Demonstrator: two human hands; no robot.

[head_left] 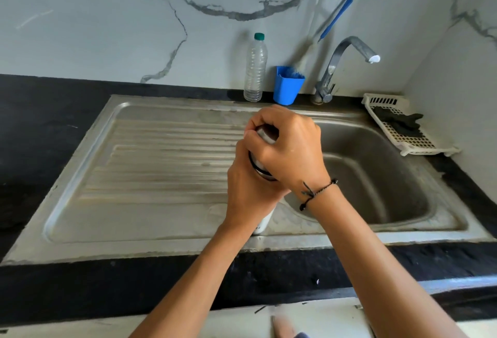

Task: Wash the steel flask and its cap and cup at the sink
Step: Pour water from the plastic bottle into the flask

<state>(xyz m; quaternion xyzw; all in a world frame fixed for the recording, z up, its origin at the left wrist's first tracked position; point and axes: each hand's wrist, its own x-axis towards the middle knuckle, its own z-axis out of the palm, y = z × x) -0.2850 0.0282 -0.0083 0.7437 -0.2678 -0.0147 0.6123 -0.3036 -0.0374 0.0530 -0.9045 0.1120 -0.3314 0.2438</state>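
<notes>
Both hands hold the steel flask at frame centre, left hand in a tight grip on its body, right hand clenched over the top; if that top frees suddenly, it could drop into the sink.

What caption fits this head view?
Left hand steadies the steel flask; right hand grips its top.

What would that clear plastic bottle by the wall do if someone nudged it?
The clear plastic bottle looks empty, so it is probably very light. It stands tall and narrow on the dark counter, so a nudge near its green cap would likely tip it. Its ribbed round body suggests thin walls that flex, and it might roll once down.
</notes>
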